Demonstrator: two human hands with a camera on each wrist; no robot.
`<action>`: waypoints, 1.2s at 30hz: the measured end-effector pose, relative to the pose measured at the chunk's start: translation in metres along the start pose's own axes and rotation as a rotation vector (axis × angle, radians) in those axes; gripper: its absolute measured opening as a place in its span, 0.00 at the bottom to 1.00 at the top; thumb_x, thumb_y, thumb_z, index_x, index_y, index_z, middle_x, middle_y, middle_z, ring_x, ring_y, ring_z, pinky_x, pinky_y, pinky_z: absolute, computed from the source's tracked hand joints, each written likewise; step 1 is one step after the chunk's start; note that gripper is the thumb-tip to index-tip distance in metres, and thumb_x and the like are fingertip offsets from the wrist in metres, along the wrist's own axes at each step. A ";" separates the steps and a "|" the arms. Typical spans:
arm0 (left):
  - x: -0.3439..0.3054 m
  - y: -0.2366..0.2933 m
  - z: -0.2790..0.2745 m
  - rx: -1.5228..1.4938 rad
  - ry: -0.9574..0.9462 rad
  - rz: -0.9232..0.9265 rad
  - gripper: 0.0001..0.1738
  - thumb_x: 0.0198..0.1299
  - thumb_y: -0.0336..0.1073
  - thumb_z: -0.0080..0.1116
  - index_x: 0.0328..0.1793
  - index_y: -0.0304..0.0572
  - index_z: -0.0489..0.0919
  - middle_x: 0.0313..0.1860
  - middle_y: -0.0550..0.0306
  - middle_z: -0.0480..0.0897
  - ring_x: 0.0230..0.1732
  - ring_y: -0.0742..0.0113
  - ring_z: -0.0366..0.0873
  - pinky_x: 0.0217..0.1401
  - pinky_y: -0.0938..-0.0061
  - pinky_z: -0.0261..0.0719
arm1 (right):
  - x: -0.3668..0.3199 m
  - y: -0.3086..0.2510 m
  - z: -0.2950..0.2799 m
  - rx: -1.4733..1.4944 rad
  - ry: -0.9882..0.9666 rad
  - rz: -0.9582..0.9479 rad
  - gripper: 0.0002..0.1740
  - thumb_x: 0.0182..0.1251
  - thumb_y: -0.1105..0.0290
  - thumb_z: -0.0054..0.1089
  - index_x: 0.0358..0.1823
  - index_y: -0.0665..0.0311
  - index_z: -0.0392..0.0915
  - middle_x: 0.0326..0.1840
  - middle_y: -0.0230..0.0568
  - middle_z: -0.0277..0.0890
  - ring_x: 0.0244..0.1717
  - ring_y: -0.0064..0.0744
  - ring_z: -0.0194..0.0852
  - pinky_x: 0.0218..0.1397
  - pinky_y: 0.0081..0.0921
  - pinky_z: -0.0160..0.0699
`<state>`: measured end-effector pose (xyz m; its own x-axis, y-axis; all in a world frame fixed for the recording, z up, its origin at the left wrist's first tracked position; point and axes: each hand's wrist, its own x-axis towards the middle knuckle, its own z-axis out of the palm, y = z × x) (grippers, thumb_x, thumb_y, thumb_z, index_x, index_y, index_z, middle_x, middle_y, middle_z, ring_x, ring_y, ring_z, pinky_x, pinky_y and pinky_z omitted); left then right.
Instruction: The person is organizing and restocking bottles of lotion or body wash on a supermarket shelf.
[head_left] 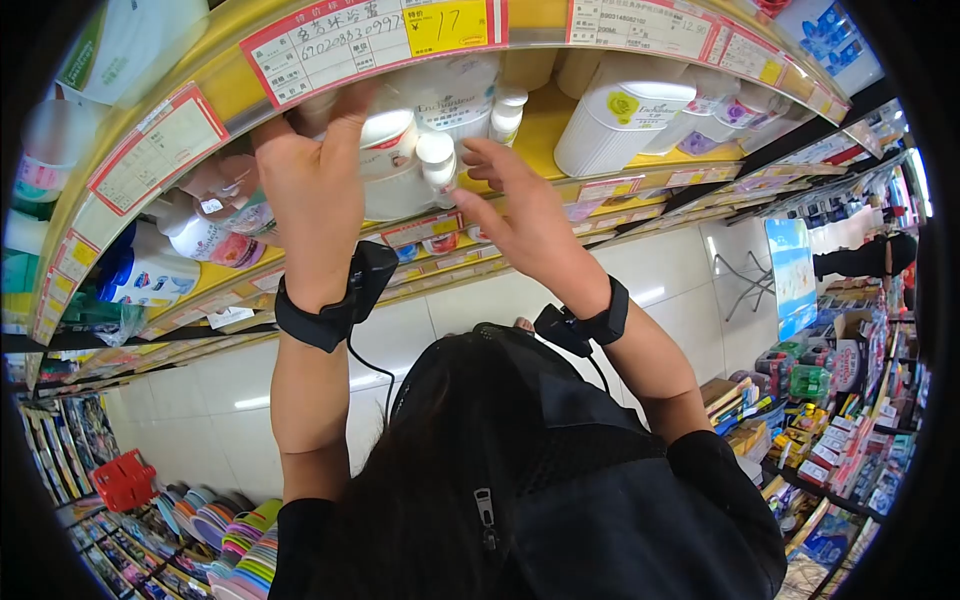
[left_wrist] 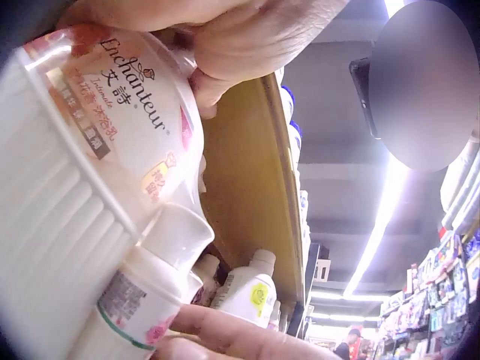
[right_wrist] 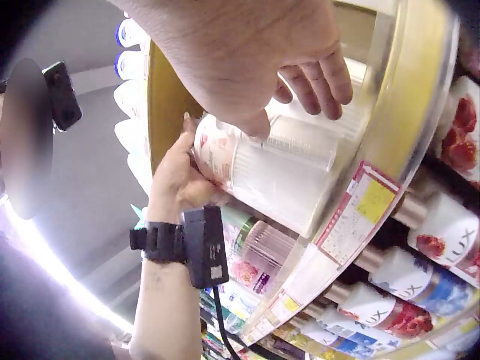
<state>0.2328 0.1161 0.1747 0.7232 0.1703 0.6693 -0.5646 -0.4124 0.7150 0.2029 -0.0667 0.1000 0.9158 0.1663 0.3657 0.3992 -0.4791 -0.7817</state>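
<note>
My left hand point(head_left: 315, 200) grips the upper end of a large white Enchanteur bottle point(left_wrist: 142, 97) with a pinkish label and a ribbed lower part. In the right wrist view, that hand's thumb and fingers point(right_wrist: 180, 172) go round the bottle's end. A small white-capped bottle point(head_left: 436, 155) with a pink flower on its label lies against the large bottle's side. Beside the small bottle is my right hand point(head_left: 530, 220), fingers apart and loosely bent. Its thumb overlaps the bottles in the right wrist view, and its fingers point(left_wrist: 240, 334) show low in the left wrist view.
Yellow shelves point(head_left: 540, 130) carry more white bottles point(head_left: 625, 115) on the right and pink-labelled bottles point(head_left: 215, 230) on the left. A price-tag rail point(head_left: 375, 40) runs close above my hands. LUX bottles point(right_wrist: 442, 232) stand on another shelf level. Behind are a tiled floor point(head_left: 400, 330) and more stocked racks.
</note>
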 end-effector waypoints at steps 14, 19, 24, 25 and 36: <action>-0.045 -0.054 -0.002 -0.364 0.062 -0.354 0.33 0.50 0.40 0.77 0.56 0.35 0.69 0.47 0.56 0.78 0.46 0.71 0.76 0.53 0.76 0.74 | -0.009 0.006 -0.015 -0.242 0.398 -0.234 0.33 0.63 0.68 0.68 0.66 0.69 0.62 0.63 0.50 0.67 0.65 0.45 0.66 0.62 0.36 0.69; -0.049 -0.061 0.006 -0.529 0.057 -0.398 0.35 0.46 0.34 0.79 0.56 0.36 0.67 0.50 0.54 0.78 0.48 0.70 0.77 0.53 0.75 0.77 | 0.013 0.042 -0.005 0.326 0.312 0.009 0.33 0.70 0.70 0.60 0.71 0.70 0.55 0.69 0.49 0.62 0.70 0.39 0.60 0.71 0.37 0.61; -0.043 -0.048 0.001 -0.649 0.021 -0.450 0.36 0.44 0.31 0.79 0.56 0.35 0.67 0.49 0.53 0.79 0.49 0.70 0.78 0.53 0.75 0.78 | 0.029 0.046 0.000 0.440 0.171 0.064 0.31 0.68 0.72 0.62 0.67 0.73 0.59 0.58 0.45 0.71 0.58 0.29 0.70 0.60 0.26 0.72; -0.046 -0.049 0.004 -0.589 0.043 -0.400 0.36 0.44 0.32 0.80 0.55 0.35 0.67 0.48 0.53 0.80 0.49 0.71 0.79 0.53 0.76 0.78 | 0.034 0.045 0.001 0.403 0.167 0.082 0.29 0.68 0.73 0.62 0.66 0.72 0.60 0.58 0.45 0.71 0.58 0.29 0.71 0.59 0.26 0.73; -0.046 -0.045 0.011 -0.543 -0.018 -0.329 0.38 0.43 0.39 0.82 0.53 0.31 0.67 0.48 0.49 0.81 0.48 0.71 0.80 0.50 0.75 0.80 | 0.035 0.039 -0.002 0.171 0.138 0.043 0.24 0.68 0.75 0.60 0.63 0.69 0.64 0.58 0.43 0.71 0.61 0.32 0.71 0.58 0.30 0.77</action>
<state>0.2294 0.1166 0.1093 0.8970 0.1937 0.3974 -0.4299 0.1727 0.8862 0.2505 -0.0813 0.0839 0.9219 0.0243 0.3867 0.3728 -0.3277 -0.8681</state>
